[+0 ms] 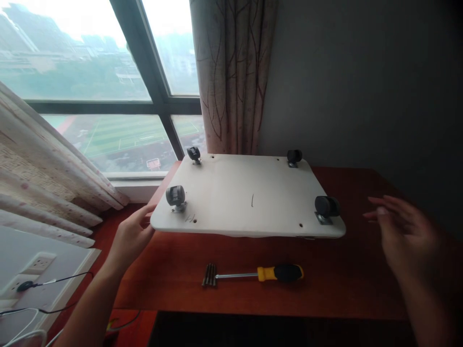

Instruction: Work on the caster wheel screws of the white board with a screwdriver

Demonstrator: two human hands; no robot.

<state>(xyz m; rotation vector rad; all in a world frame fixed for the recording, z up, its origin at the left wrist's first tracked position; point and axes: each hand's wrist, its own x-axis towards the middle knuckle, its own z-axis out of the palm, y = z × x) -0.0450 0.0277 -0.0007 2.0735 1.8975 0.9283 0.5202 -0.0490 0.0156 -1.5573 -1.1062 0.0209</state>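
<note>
A white board [231,193] with rounded corners lies flat, its underside up. Casters with dark wheels stand at its corners, such as the front left caster [176,196] and the front right caster [326,207]. My left hand [135,231] grips the board's left edge near the front corner; some fingertips are hidden behind it. Off to the right, my right hand [403,226] hovers apart from the board, fingers stretched and holding nothing. In front of the board lie a yellow and black screwdriver [282,273] and several screws [209,275] side by side.
The board rests on a reddish-brown wooden table [343,284]. Behind it are a patterned curtain [235,72] and a grey wall [354,86]; a window [108,106] is at the back left. A wall socket [41,262] with a plug and cables is at lower left.
</note>
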